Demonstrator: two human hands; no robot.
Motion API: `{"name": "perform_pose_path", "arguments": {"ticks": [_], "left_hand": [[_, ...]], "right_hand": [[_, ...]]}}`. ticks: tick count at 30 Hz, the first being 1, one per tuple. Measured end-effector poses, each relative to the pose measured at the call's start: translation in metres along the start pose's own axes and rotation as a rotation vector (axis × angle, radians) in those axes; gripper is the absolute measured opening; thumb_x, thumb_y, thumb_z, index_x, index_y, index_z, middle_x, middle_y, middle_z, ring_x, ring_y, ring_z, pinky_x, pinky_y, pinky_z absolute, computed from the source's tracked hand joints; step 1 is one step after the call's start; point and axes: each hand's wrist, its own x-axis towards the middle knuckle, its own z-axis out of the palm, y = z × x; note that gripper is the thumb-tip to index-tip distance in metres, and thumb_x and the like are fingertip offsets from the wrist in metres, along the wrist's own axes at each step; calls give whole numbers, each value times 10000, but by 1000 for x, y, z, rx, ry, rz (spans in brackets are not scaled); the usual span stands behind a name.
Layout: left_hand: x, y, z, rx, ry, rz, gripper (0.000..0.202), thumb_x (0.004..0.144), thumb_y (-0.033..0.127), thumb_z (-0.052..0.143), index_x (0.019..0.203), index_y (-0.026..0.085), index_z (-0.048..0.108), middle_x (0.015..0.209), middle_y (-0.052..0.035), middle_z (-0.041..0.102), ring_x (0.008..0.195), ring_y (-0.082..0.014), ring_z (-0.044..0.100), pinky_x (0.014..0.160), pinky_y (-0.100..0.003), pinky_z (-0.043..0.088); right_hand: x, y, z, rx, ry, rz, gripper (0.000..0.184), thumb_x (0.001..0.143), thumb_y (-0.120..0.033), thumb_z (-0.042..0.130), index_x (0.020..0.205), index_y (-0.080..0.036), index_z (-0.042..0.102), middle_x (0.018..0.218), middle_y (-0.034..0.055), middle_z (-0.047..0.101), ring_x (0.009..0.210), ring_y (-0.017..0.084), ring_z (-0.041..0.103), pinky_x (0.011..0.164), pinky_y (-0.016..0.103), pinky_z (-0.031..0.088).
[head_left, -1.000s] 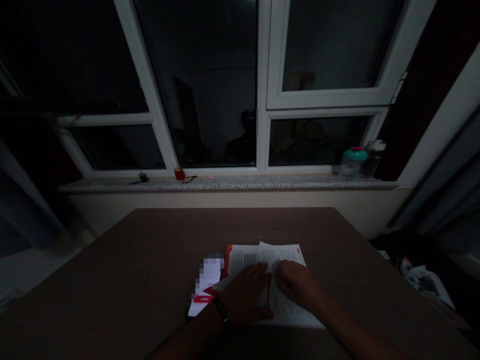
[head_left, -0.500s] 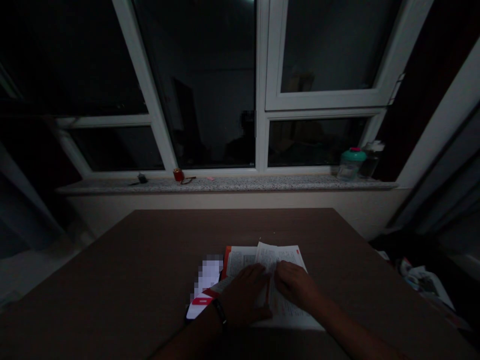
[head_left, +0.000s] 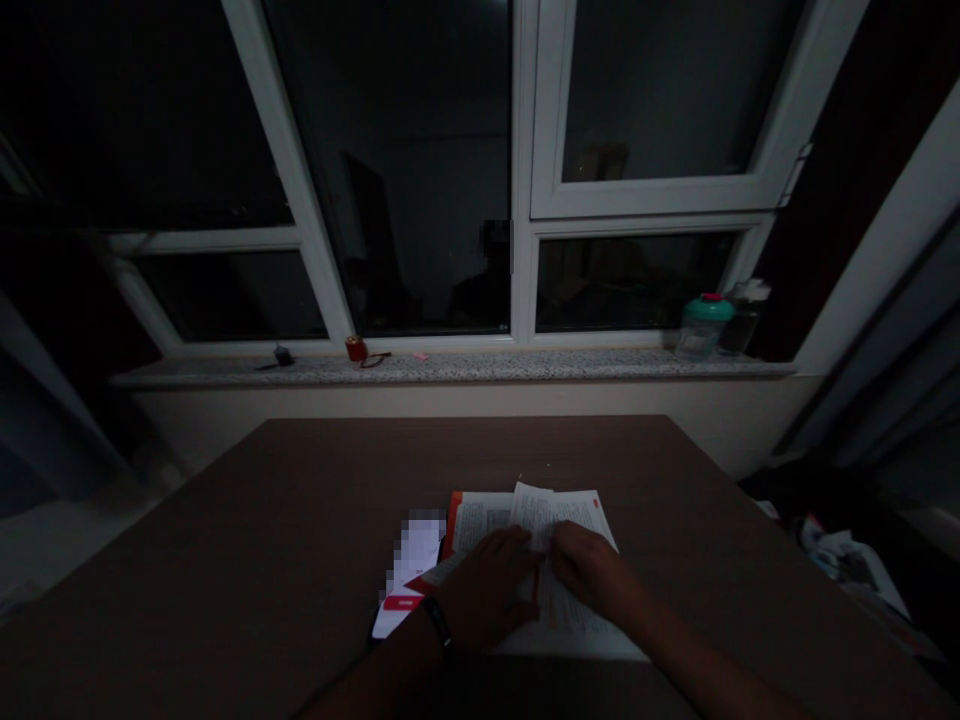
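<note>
I see the book [head_left: 561, 612] open on the surface [head_left: 337, 500]; left hand [head_left: 491, 585] lies over its left side, grip spread, thumb apart from fingers; right hand [head_left: 589, 565] is curled on the right page, can't tell if that grip pinches paper; lit screen [head_left: 418, 548] sits just left of the book.

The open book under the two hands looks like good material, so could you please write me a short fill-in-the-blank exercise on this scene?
1. The left hand and the right hand rest on the printed ____ of the open book.
2. The dark wristband is worn on the ____ wrist.
3. The teal-lidded bottle stands near the ____ end of the windowsill.

Missing words: pages; left; right.
</note>
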Motion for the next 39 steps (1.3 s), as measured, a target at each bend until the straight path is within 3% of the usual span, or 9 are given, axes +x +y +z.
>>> {"name": "perform_pose_path", "arguments": {"ticks": [7,11,16,23,32,39], "left_hand": [[1,-2,2,-2,1,-32,591,902,444,636,1417,247,424,1505,-114,374,1386,-333,320,1117,-500,296],[1,-6,4,30,22,-40,538,970,360,550,1462,248,362,1544,-94,322,1411,-295,282,1138,-473,276],[1,-13,4,53,13,-56,541,975,267,508,1483,272,322,1576,-57,254,1435,-268,229,1149,-470,264],[1,-16,5,28,-11,-73,617,924,243,584,1483,285,328,1588,-58,218,1437,-275,218,1149,-479,256],[2,-15,2,9,-33,-88,590,918,253,563,1469,287,355,1589,-44,215,1437,-274,218,1143,-479,258],[1,-11,0,-22,-36,-103,636,911,386,598,1481,287,336,1593,-48,200,1442,-296,198,1149,-482,235]], "right_hand": [[-9,-3,-3,103,-136,-174,138,790,-86,513,764,-217,479,748,-1,550,707,146,535,650,237,412],[-5,-3,-3,67,-53,-33,158,855,-100,490,750,-216,463,746,-5,534,674,138,518,611,227,396],[3,-1,-3,179,16,109,162,891,-103,470,774,-215,475,770,-5,555,707,142,546,640,228,413],[5,1,-3,303,-8,157,180,829,-85,512,729,-219,444,700,-41,520,626,121,496,583,209,373],[-5,-5,-9,400,-160,6,174,686,-51,536,661,-208,465,687,-39,528,621,113,506,574,200,357],[3,-6,-5,274,-14,236,175,789,-83,500,690,-213,438,663,-41,498,611,116,481,567,202,343]]}}
